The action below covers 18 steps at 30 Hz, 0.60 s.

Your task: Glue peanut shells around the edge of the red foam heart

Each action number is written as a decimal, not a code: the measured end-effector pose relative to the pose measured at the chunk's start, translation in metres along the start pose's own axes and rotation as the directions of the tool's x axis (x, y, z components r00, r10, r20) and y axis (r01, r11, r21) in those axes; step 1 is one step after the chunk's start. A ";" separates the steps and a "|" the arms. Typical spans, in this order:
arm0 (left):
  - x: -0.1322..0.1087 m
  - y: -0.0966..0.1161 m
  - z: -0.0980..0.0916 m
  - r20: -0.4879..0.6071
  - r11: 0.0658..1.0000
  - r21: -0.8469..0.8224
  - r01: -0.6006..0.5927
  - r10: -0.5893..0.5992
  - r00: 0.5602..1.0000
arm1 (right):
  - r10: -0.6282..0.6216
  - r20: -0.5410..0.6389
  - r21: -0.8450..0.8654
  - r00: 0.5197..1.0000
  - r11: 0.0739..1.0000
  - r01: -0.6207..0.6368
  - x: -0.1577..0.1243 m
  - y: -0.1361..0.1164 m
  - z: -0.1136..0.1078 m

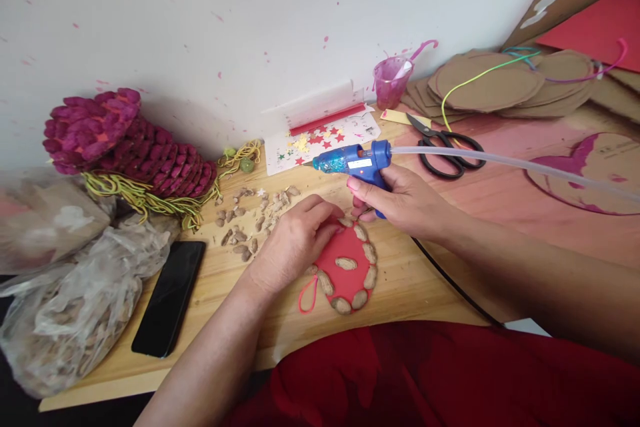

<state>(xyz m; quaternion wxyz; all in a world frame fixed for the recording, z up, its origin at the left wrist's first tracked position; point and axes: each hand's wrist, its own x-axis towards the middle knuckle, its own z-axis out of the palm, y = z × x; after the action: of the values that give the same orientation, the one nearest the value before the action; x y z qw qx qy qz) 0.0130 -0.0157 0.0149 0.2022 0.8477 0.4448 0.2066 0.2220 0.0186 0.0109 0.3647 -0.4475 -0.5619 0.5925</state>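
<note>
My right hand (395,197) is wrapped round the grip of a blue hot glue gun (367,163). Its nozzle points left, and a long clear glue stick (450,159) sticks out of the back. Just below lies a red disc (337,260) on the table, with peanuts (370,277) along its rim and a single peanut (346,263) near its middle. My left hand (300,233) rests at the disc's upper left edge, fingers bent and closed together; what they pinch is hidden. A small red loop of cord (307,295) sticks out at the disc's left.
Loose peanuts (240,237) lie left of my hands. Behind are paper with star stickers (325,140), black scissors (453,153), a pink-stained cup (393,83) and cardboard discs (485,80). At left are a phone (170,300), plastic bags (80,320) and stacked magenta peanut discs (130,140).
</note>
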 end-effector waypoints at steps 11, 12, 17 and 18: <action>0.003 0.003 0.004 -0.025 0.997 0.078 0.002 0.000 1.000 | -0.133 -0.029 -0.119 0.991 0.985 0.129 0.001 0.007 -0.003; 0.003 0.003 0.005 -0.024 0.996 0.089 -0.001 0.003 1.000 | -0.144 -0.037 -0.133 0.989 0.981 0.138 0.001 0.007 -0.004; 0.003 0.002 0.008 -0.030 0.990 0.140 -0.019 0.023 0.999 | -0.112 -0.067 -0.103 0.991 0.989 0.104 0.001 0.003 -0.004; 0.003 0.002 0.008 -0.028 0.988 0.154 -0.023 0.028 0.999 | -0.096 -0.067 -0.093 0.993 0.992 0.090 0.000 0.002 -0.004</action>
<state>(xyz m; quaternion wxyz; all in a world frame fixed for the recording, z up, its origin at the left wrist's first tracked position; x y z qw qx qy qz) 0.0204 -0.0156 0.0098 0.1268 0.8631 0.4516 0.1870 0.2255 0.0200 0.0086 0.3913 -0.4577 -0.5948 0.5325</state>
